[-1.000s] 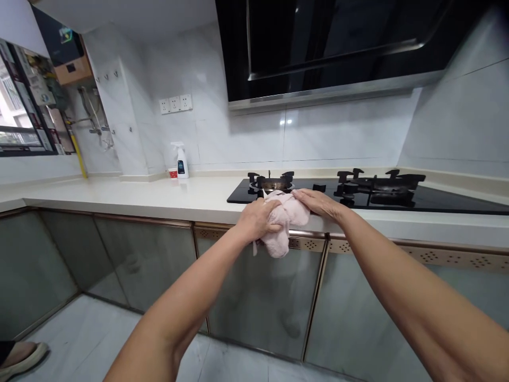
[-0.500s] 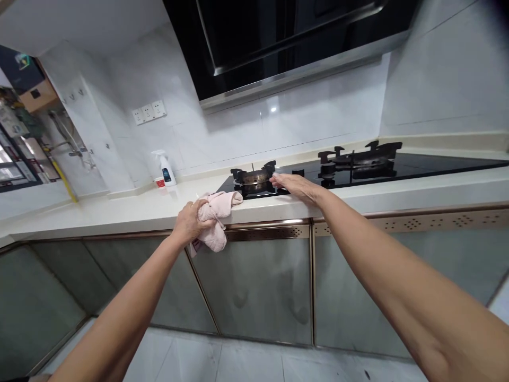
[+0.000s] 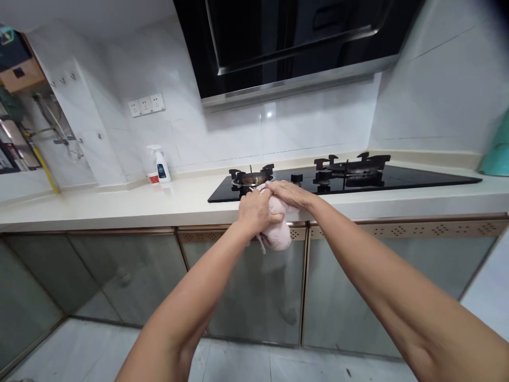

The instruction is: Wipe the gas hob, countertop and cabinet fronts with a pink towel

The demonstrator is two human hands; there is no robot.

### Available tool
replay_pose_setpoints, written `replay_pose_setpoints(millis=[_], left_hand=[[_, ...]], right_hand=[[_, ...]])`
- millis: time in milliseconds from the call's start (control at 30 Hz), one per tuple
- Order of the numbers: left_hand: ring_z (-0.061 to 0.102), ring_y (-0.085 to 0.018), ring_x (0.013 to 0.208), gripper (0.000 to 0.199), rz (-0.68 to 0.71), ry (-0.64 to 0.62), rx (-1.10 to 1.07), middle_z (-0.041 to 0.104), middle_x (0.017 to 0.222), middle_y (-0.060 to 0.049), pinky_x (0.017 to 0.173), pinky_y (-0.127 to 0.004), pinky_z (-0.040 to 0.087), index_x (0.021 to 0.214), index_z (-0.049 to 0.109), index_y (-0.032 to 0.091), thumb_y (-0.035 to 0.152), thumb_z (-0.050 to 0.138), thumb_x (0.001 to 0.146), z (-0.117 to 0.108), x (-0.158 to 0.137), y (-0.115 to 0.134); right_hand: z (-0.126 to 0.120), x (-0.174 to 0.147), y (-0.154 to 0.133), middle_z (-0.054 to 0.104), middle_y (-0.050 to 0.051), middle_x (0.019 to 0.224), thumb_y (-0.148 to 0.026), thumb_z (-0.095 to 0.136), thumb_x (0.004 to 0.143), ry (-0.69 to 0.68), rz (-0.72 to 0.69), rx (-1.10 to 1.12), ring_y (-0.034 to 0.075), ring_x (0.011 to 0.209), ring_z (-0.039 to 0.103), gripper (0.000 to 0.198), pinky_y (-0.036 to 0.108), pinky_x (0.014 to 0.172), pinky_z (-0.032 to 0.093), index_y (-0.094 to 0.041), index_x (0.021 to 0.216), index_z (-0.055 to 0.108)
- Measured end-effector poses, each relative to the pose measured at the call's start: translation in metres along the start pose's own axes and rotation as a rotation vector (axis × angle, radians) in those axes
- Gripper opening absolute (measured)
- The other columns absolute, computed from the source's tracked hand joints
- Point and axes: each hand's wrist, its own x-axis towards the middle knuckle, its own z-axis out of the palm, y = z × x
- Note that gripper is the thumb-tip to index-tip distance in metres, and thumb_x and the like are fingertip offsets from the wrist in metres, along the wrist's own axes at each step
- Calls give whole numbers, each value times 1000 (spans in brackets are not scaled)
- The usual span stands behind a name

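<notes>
My left hand is closed around a bunched pale pink cloth at the front edge of the counter, in front of the left burner. My right hand has its fingers on the upper part of that same cloth, touching the left hand's fingertips. Part of the cloth hangs below the hands over the counter edge. Just behind them is the left burner of a black glass gas hob. My right hand's fingertips are partly hidden in the cloth.
A white spray bottle and a small red-and-white container stand at the back left of the white counter. A black range hood hangs above. A second burner is to the right, a teal object at the far right.
My left hand has moved right along the counter edge, carrying the pink cloth. My right hand, which was stretched out empty by the left burner, now rests on the cloth. The view has shifted slightly.
</notes>
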Motion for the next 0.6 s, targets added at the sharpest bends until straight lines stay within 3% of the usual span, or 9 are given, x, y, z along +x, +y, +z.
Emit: replay_pose_setpoints(millis=[67, 167, 300, 400, 500, 600], left_hand=[[61, -34, 120, 78, 16, 10, -89, 64, 132, -15, 101, -44, 46, 141, 49, 21, 57, 77, 77, 1, 2, 4], [59, -31, 128, 88, 61, -15, -322, 60, 144, -13, 106, -42, 46, 148, 39, 23, 57, 78, 77, -5, -2, -15], [67, -23, 112, 54, -65, 28, -544, 70, 124, -9, 98, -35, 51, 133, 54, 22, 59, 54, 94, -18, 0, -59], [65, -24, 116, 44, -166, 104, -412, 70, 123, -9, 102, -37, 49, 121, 64, 22, 56, 48, 98, -22, 8, -80], [60, -30, 126, 45, -193, -27, -160, 69, 130, -10, 110, -46, 44, 119, 69, 24, 57, 50, 95, -17, 15, -84], [55, -33, 132, 50, -197, -121, -48, 67, 136, -10, 113, -53, 40, 121, 71, 27, 61, 45, 95, -12, 18, -81]], right_hand=[[-1, 0, 1, 76, 8, 114, -72, 17, 98, 19, 8, -20, 30, 114, 63, 74, 42, 107, 43, -24, 100, 74], [1, -1, 4, 75, 10, 105, -68, 23, 99, 45, 39, -84, 28, 106, 64, 69, 39, 98, 47, -21, 97, 74], [8, 1, 9, 72, 10, 105, -66, 41, 96, 88, 108, -131, 27, 107, 62, 57, 38, 95, 48, -21, 104, 76], [13, 2, 11, 67, 11, 120, -62, 47, 95, 136, 153, -156, 29, 120, 55, 50, 41, 102, 44, -25, 111, 77], [17, -3, 10, 56, 12, 136, -61, 55, 91, 287, 154, -244, 34, 129, 46, 45, 51, 107, 38, -30, 115, 76], [19, -16, 4, 55, 13, 133, -54, 56, 92, 509, 32, -386, 34, 124, 45, 40, 52, 103, 36, -31, 119, 74]])
